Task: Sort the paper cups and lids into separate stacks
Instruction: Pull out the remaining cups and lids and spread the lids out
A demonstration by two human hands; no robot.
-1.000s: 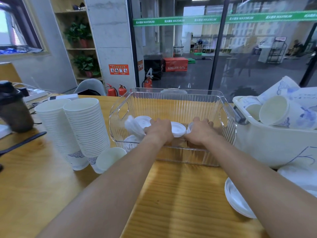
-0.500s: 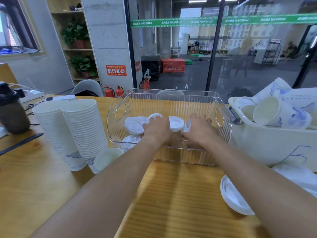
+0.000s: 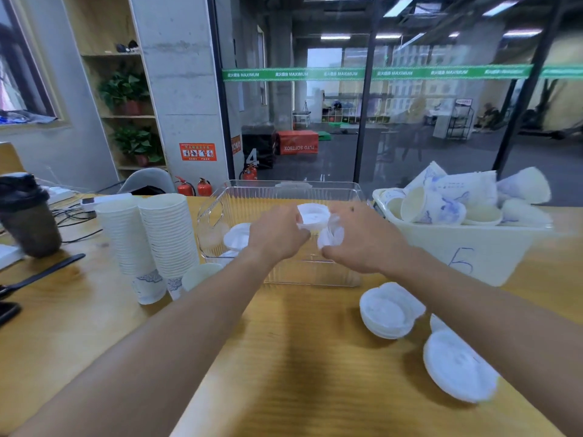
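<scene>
Both hands are raised over the clear plastic bin (image 3: 334,192). My left hand (image 3: 274,236) pinches a white lid (image 3: 312,216), held flat. My right hand (image 3: 362,238) grips another white lid (image 3: 331,235), tilted on edge. More loose lids (image 3: 236,236) lie in the bin's left part. Two tall stacks of white paper cups (image 3: 165,234) stand left of the bin, with a single cup (image 3: 198,274) leaning at their foot. Two piles of lids (image 3: 388,310) (image 3: 457,367) sit on the table at the right.
A white tub (image 3: 467,247) marked 5, full of loose printed cups, stands at the right. At the far left are a dark shaker bottle (image 3: 26,216), a black utensil (image 3: 41,274), cables and a phone edge. The wooden table (image 3: 299,357) spreads in front.
Both hands have lifted out of the bin, each with a lid, and now hold them above its near rim. The camera has tilted, showing the lid piles at the right.
</scene>
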